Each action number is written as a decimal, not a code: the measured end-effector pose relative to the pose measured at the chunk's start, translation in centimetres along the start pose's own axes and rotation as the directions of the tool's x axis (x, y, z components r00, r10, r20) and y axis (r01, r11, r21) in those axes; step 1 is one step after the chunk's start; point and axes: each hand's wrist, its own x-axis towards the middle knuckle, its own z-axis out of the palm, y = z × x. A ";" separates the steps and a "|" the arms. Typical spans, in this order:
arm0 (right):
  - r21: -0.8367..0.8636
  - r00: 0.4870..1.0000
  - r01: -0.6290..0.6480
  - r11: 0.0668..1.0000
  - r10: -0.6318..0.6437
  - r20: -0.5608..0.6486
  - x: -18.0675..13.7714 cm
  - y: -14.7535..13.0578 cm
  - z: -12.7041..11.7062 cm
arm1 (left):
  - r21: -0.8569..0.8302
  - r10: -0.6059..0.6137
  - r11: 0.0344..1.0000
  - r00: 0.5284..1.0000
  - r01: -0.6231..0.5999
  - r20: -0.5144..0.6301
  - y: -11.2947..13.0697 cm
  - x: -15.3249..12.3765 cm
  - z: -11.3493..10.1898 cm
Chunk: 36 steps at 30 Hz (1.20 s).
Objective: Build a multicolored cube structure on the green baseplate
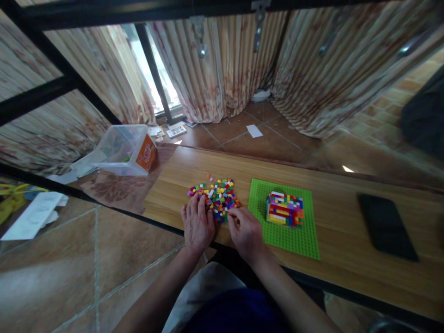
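The left hand point(197, 224) lies palm down on the wooden table point(340, 217) near its front edge, fingers spread and stretched forward so that the tips rest on the near left side of a pile of small bricks point(217, 194). It grips nothing that can be seen. The right hand point(245, 230) sits just beside it, also at the front edge, with the fingers curled in and the thumb and forefinger brought together at the near right rim of the pile; whether a brick is pinched between them cannot be told (the fingertips are too small and partly covered by the knuckles).

The pile of mixed red, yellow, green, blue and white pieces lies loose on the table, a little back from the front edge. Just to its right a green baseplate point(294, 231) lies flat, reaching close to the front edge, and on it stands a blocky brick build point(285, 209) in striped colours, nearer the plate's back half. Farther right, well apart from the plate, a black phone point(386, 226) lies flat on the table. At the table's far left corner, a clear plastic tub point(121, 149) with an orange label stands on a patterned cloth.
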 end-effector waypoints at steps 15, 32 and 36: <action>0.063 0.901 -0.375 0.925 0.380 -0.208 -4.4 2.8 -10.0 | 0.001 0.011 1.000 1.000 -0.011 -0.017 0.0 0.2 0.0; 0.071 0.860 -0.379 0.922 0.380 -0.341 -3.9 6.6 -12.5 | -0.028 0.019 0.999 0.999 -0.020 -0.037 -0.2 0.3 0.3; 0.075 0.878 -0.334 0.940 0.339 -0.339 -3.4 6.9 -12.1 | -0.030 0.018 0.999 0.999 -0.020 -0.035 -0.2 0.3 0.2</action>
